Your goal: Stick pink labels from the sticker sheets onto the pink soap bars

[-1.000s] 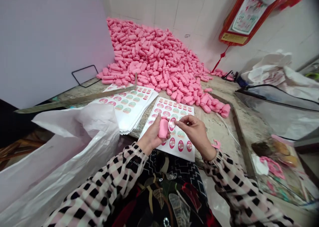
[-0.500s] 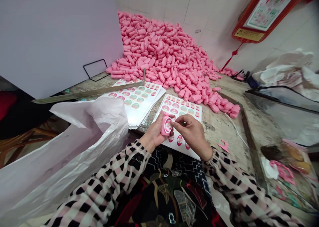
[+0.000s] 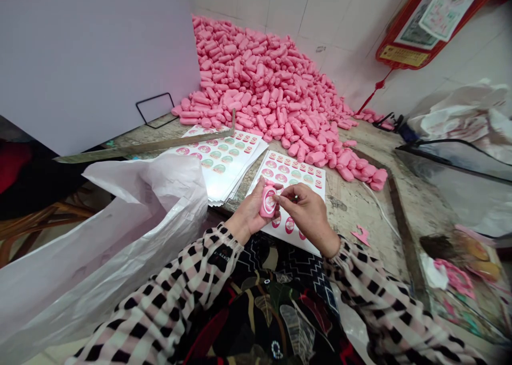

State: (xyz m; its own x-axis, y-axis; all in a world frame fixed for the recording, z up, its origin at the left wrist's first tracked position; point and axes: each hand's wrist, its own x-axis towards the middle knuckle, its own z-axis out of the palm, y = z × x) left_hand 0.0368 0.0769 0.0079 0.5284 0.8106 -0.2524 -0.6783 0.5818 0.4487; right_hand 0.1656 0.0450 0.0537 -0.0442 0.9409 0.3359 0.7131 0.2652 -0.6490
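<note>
L hand (image 3: 248, 213) curled round pink bottle (image 3: 263, 212), held over near-L part of sticker sheet (image 3: 294, 165), oval label (image 3: 269, 198) on bottle's front. R hand (image 3: 306, 210), also over sheet, has thumb + forefinger tips at label's edge; can't tell if pinching it. Bottle pile (image 3: 260, 82) behind sheet, printed stack (image 3: 224, 181) just L, pink scrap (image 3: 361, 235) R.

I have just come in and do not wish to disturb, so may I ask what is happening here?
The person's left hand holds a small pink bottle with an oval label on its front. The right hand has its fingertips at the label's edge; whether they grip it is unclear. A label sheet lies beneath, sheet stacks to the left, and heaped pink bottles behind.
</note>
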